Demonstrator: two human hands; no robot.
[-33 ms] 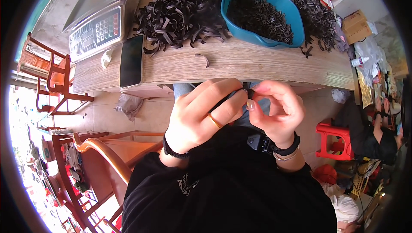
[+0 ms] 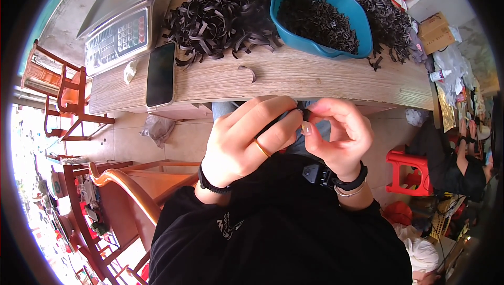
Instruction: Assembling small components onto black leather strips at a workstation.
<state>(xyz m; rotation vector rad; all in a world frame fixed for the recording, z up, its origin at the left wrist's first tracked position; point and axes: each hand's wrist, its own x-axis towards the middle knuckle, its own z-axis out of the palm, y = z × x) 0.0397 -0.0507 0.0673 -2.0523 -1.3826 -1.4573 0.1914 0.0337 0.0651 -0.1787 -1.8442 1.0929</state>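
My left hand (image 2: 249,135), with a gold ring on one finger, is closed with its fingers curled, just off the table's front edge. Its fingertips meet those of my right hand (image 2: 338,133), which pinches with thumb and forefinger. Between the two hands shows a small bit of a black strip (image 2: 306,113); most of it is hidden by the fingers. Beyond the hands, a heap of loose black strips (image 2: 220,20) lies on the table. Right of that heap stands a teal basin (image 2: 323,50) holding many short black folded pieces (image 2: 328,25). One single strip (image 2: 248,73) lies apart near the front edge.
On the wooden table (image 2: 310,80), a scale (image 2: 118,38), a phone (image 2: 160,75) and a crumpled tissue (image 2: 129,71) are at the left. Another heap of black pieces (image 2: 388,17) lies right of the basin. A wooden chair (image 2: 126,190) and a red stool (image 2: 409,172) flank me; another person sits at right.
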